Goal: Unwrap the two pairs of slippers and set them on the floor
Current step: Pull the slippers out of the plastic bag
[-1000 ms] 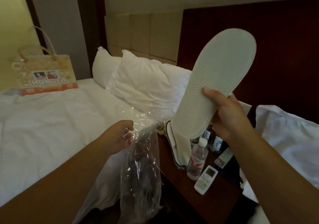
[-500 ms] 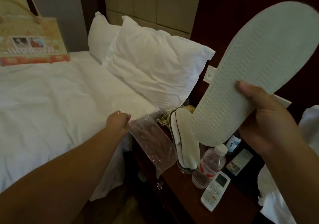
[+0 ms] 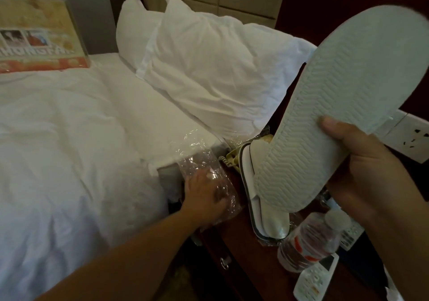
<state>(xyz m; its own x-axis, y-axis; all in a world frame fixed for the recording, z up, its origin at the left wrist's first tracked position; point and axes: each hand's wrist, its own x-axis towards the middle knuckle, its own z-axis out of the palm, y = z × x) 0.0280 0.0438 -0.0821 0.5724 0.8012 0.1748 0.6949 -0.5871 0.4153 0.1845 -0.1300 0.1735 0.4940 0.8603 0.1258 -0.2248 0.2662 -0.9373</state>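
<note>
One slipper (image 3: pixel 325 105) pinched sole-up in right hand (image 3: pixel 362 166), long axis slanting up-right; left hand (image 3: pixel 204 198) pressing flat on plastic wrap (image 3: pixel 199 166) beside wrapped pair (image 3: pixel 262 198) on surface (image 3: pixel 232 254), nearer.

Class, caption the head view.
Right hand holds unwrapped slippers; left hand presses empty wrapper onto nightstand.

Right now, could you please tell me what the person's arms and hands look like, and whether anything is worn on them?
Both forearms are bare as far as the frame shows: no sleeves, gloves, watch or bracelet visible. The left hand and right hand show no rings that I can make out. The right thumbnail is short and plain.
</note>
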